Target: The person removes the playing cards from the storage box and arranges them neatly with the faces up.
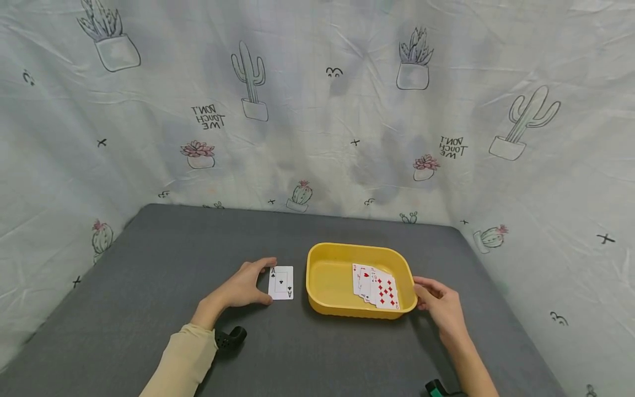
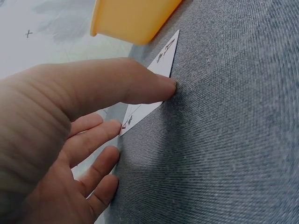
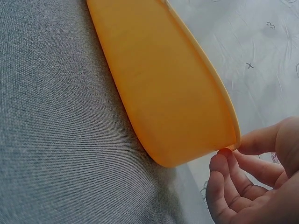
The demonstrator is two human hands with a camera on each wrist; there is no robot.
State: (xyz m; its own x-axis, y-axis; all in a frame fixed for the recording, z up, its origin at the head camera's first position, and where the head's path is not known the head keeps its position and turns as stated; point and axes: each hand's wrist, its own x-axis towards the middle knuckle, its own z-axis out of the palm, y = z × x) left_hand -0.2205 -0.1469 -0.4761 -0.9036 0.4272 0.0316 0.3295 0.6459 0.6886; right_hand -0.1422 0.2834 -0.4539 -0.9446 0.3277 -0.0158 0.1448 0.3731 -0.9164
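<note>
An ace of clubs playing card (image 1: 285, 277) lies face up on the grey table, left of a yellow plastic tray (image 1: 329, 278). My left hand (image 1: 242, 285) holds the card by its left side, thumb at the near corner and index fingertip at the far one. In the left wrist view the thumb covers part of the card (image 2: 144, 110), and the other fingers are spread loosely. At the tray's right end, my right hand (image 1: 443, 310) pinches the rim between thumb and fingers. Several red-suited playing cards (image 1: 386, 292) overlap face up in the tray's right half.
Grey cloth covers the table (image 1: 198, 231). A pale curtain (image 1: 307, 127) printed with cacti hangs behind and along both sides. Dark devices are worn at the left wrist (image 1: 231, 337) and the right wrist (image 1: 439, 387).
</note>
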